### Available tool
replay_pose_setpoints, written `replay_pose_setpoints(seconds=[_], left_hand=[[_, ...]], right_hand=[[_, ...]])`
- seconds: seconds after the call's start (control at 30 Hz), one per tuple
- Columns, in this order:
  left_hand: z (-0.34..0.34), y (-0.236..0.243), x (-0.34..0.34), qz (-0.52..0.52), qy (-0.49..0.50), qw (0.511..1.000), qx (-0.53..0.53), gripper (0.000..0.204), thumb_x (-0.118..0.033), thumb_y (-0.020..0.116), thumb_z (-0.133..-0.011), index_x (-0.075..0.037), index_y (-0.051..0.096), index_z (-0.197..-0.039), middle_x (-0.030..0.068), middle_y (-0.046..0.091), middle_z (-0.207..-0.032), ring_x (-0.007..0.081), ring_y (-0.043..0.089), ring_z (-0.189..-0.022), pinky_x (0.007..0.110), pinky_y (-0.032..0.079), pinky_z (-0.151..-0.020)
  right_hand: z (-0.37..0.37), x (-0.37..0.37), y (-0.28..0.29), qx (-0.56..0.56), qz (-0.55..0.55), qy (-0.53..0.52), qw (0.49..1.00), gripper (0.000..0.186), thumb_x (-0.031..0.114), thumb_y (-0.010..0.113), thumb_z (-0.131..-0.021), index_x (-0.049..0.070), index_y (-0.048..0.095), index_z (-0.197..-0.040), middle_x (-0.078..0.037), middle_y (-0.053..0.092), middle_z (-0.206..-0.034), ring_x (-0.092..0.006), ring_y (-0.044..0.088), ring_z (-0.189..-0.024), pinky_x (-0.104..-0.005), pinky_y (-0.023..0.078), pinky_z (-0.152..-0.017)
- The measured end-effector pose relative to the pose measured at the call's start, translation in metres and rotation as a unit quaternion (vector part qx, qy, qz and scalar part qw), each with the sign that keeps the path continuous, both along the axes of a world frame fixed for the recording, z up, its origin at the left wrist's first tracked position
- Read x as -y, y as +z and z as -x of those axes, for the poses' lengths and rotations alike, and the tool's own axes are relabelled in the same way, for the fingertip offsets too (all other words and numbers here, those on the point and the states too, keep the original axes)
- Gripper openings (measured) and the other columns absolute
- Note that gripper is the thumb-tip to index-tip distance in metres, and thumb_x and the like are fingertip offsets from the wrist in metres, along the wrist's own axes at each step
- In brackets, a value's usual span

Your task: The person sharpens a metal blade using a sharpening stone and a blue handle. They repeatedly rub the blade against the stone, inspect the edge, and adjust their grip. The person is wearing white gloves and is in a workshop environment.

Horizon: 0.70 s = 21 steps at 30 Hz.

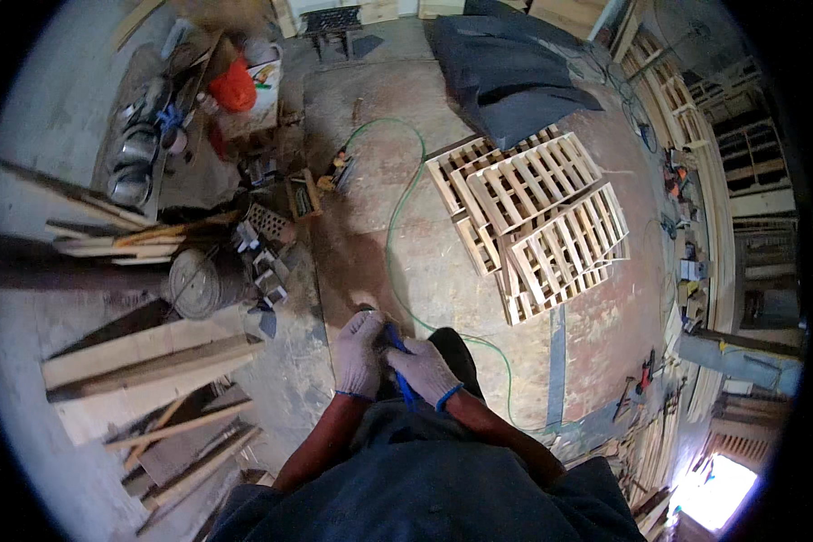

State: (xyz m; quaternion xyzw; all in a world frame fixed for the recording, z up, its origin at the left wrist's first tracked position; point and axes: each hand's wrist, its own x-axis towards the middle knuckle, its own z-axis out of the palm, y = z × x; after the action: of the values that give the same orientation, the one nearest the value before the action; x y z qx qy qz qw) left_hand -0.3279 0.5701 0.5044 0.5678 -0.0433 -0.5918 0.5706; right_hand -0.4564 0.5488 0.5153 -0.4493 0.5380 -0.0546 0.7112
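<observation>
Both of my hands wear pale knit gloves with blue cuffs and are close together in front of my body. My left hand [359,350] has its fingers curled inward. Beside it, my right hand [425,367] is closed around a narrow blue strip-like thing [406,391], which shows between the gloves and hangs below them. What kind of thing it is does not show clearly. Whether the left fingers also grip it, or something else, is hidden. Past my hands, a thin green hose [388,237] curves over the floor.
Stacked slatted wooden frames [542,203] lie ahead to the right, partly under a dark sheet [506,68]. Planks [144,361] and a round lidded container [194,280] stand at left. A red-orange bucket [233,87] sits at far left, and lumber lines the right wall.
</observation>
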Motion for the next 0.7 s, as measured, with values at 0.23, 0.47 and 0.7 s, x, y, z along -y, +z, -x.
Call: replay_pose_setpoints(seconds=[0.23, 0.47, 0.7], left_hand=[[-0.030, -0.020, 0.117, -0.053, -0.062, 0.997, -0.017, 0.032, -0.030, 0.055, -0.102, 0.000, 0.066, -0.102, 0.0072, 0.069, -0.089, 0.0179, 0.065, -0.081, 0.032, 0.052, -0.077], [-0.067, -0.046, 0.216, -0.124, -0.267, 0.917, 0.269, 0.028, -0.027, 0.059, -0.099, -0.002, 0.069, -0.108, 0.0112, 0.072, -0.098, 0.0221, 0.068, -0.089, 0.034, 0.053, -0.082], [-0.096, -0.008, 0.347, -0.133, -0.449, 0.766, 0.440, 0.022, -0.021, 0.060, -0.096, -0.005, 0.069, -0.109, 0.0126, 0.072, -0.102, 0.0269, 0.070, -0.094, 0.035, 0.053, -0.082]], right_hand=[[-0.013, 0.137, -0.011, 0.041, -0.097, -0.162, 0.981, 0.020, 0.023, 0.064, -0.094, 0.003, 0.065, -0.091, -0.004, 0.064, -0.069, -0.0104, 0.058, -0.057, -0.0255, 0.046, -0.054], [0.009, 0.313, -0.120, 0.004, -0.067, -0.265, 0.962, 0.021, 0.022, 0.063, -0.091, 0.004, 0.061, -0.082, -0.004, 0.061, -0.070, -0.0130, 0.056, -0.062, -0.0272, 0.043, -0.058], [0.067, 0.466, -0.204, -0.050, -0.016, -0.401, 0.915, 0.023, 0.024, 0.067, -0.088, 0.002, 0.065, -0.083, -0.006, 0.064, -0.070, -0.0141, 0.059, -0.057, -0.0292, 0.047, -0.055]])
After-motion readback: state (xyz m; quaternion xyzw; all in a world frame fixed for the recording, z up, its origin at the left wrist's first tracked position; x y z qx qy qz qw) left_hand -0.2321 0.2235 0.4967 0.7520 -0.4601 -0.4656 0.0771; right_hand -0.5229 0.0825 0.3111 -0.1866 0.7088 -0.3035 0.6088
